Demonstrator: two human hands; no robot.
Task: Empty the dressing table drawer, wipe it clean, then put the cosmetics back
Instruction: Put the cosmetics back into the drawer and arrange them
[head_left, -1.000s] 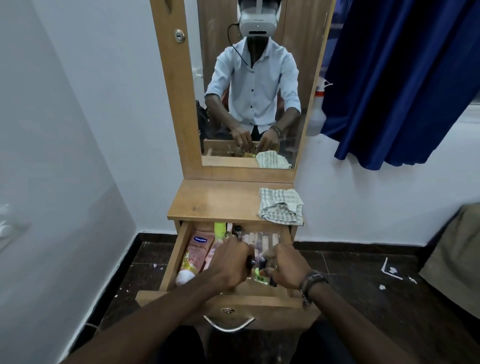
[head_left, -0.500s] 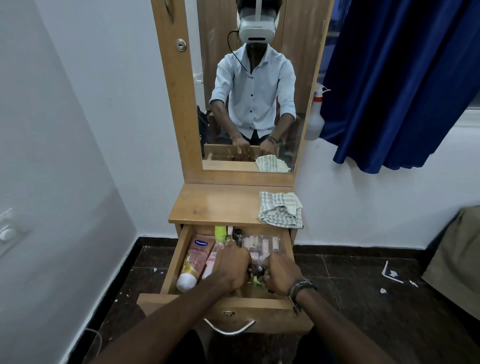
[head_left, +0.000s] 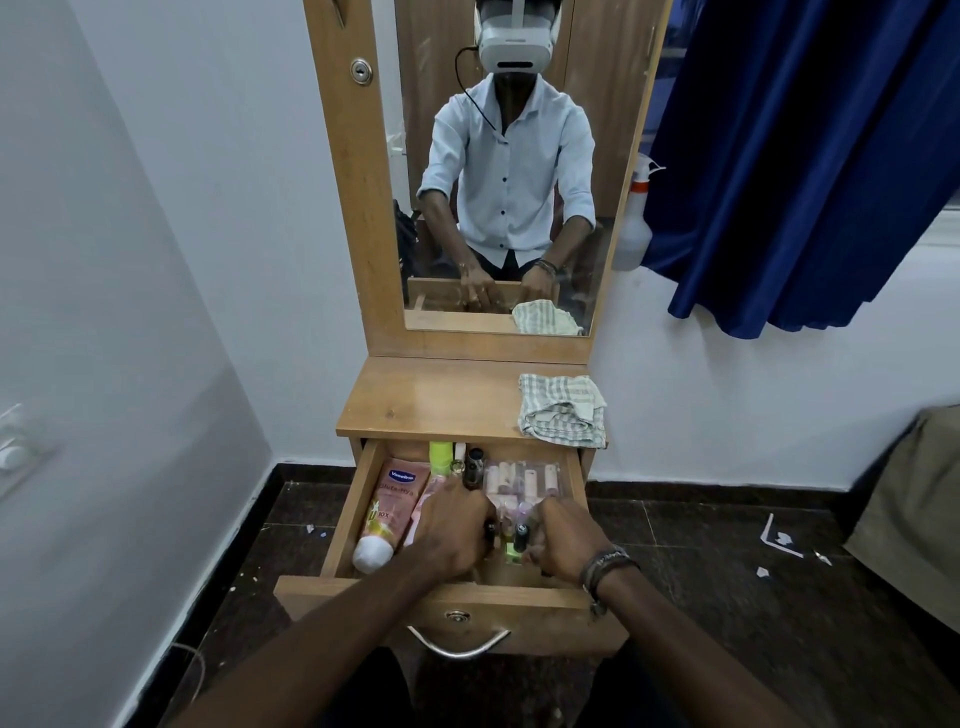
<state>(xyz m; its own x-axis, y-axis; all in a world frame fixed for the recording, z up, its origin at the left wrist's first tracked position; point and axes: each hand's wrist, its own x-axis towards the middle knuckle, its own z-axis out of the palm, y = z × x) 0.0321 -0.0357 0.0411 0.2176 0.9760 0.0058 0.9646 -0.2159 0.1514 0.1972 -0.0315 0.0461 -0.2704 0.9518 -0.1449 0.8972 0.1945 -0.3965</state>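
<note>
While both hands, left hand (head_left: 451, 525) and right hand (head_left: 563, 535), curl fingers around small bottles (head_left: 519, 540) in the drawer (head_left: 358, 499), these look light, slippery, best gripped at the body

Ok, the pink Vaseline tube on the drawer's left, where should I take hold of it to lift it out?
Grip the pink Vaseline tube around its mid-body, coming from above. It lies flat along the drawer's left wall, white cap toward the front. The wall blocks its left side, and the left hand crowds its right.
</note>
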